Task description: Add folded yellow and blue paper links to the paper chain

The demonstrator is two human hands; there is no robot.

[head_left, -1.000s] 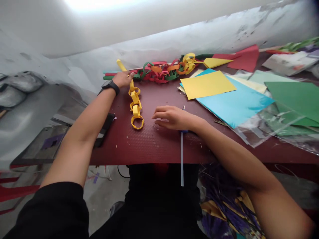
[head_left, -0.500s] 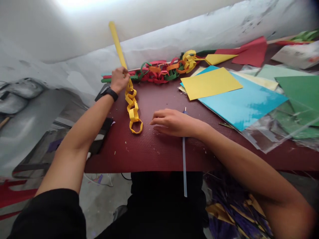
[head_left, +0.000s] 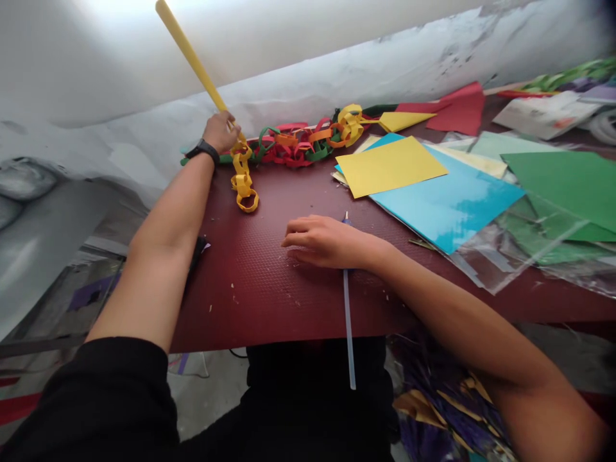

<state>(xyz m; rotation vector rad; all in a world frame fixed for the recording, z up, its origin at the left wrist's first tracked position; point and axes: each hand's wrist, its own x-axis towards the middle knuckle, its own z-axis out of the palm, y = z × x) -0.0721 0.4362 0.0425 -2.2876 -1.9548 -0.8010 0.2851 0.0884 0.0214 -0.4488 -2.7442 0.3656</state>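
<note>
At the back left of the table, my left hand [head_left: 222, 132] is closed round a long yellow rod [head_left: 190, 54] that slants up toward the wall. Below that hand hangs a yellow paper chain [head_left: 243, 176], its last loop at the tabletop. My right hand [head_left: 317, 241] lies palm down near the middle of the table, fingers loosely stretched and holding nothing. Partly hidden under its wrist is a glue gun [head_left: 346, 218]; only the tip and some blue show. A translucent glue stick [head_left: 349, 330] sticks out from it past the front edge.
A heap of red, green and orange paper chains [head_left: 298, 146] lies along the back of the dark red table [head_left: 269, 282]. Right of it are a yellow sheet [head_left: 392, 165], a blue sheet [head_left: 447, 196], green sheets [head_left: 568, 189] and a folded red paper [head_left: 459, 110]. Small scraps dot the tabletop.
My left hand has moved up and left with the yellow rod, which tilts further left. The paper chain has drawn back toward the wall. My right hand stays at the glue gun.
</note>
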